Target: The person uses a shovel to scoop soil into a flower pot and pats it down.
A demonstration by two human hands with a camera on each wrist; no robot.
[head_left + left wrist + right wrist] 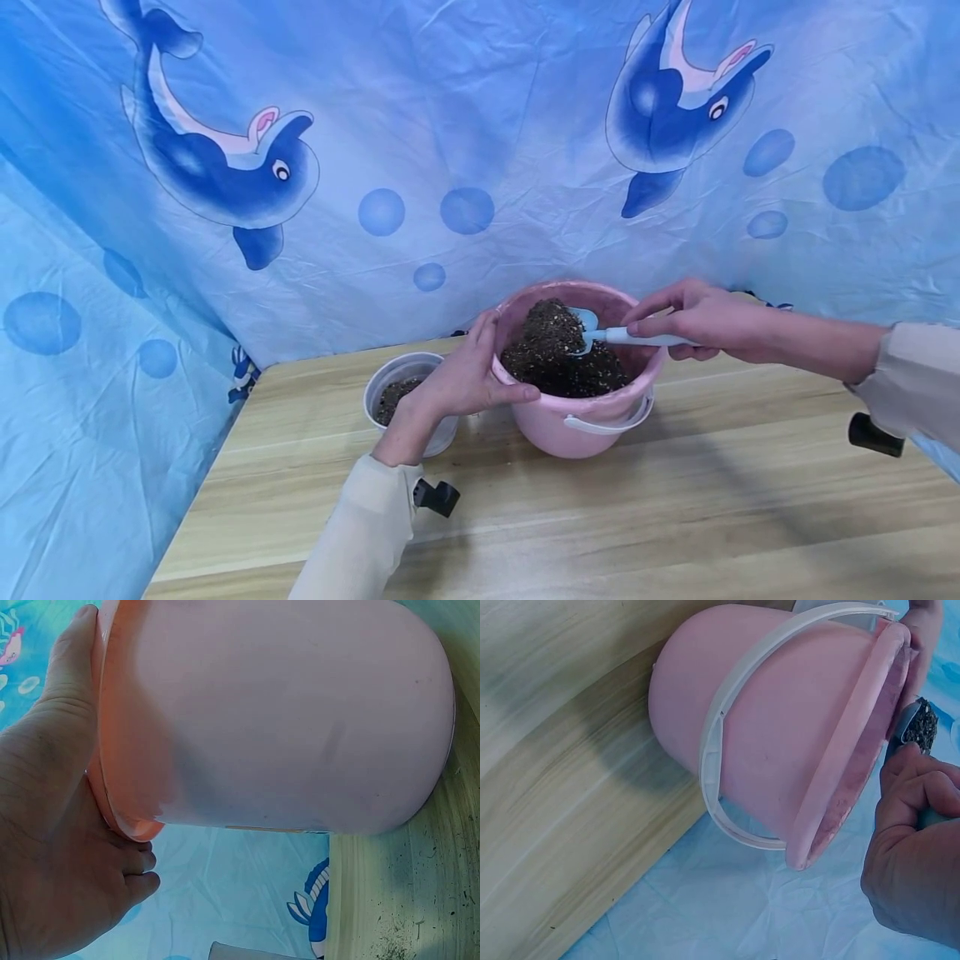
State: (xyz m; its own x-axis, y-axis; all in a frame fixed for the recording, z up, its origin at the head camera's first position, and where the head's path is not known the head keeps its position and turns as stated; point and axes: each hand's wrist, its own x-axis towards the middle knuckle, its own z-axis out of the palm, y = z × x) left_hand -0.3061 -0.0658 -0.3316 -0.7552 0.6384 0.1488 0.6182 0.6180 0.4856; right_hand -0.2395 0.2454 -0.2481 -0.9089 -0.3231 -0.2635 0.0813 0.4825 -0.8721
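Note:
A pink bucket (566, 429) stands on the wooden table with dark soil (573, 379) inside. My left hand (468, 367) grips its rim at the left, the thumb lying along the front edge. In the left wrist view, that hand (64, 817) wraps the rim beside the bucket's smooth wall. My right hand (701, 321) holds a small trowel (622, 336) by its pale handle. Heaped with soil, the trowel's light blue blade is over the bucket's mouth. From the right wrist, the soil-laden blade (905, 720) shows right at the rim.
To the left of the bucket is a white pot (446, 437) with some soil in it, partly behind my left wrist. The bucket's white handle (739, 679) hangs down its side. Soil crumbs (390, 949) lie on the table, and a blue dolphin-print sheet (360, 300) rises behind.

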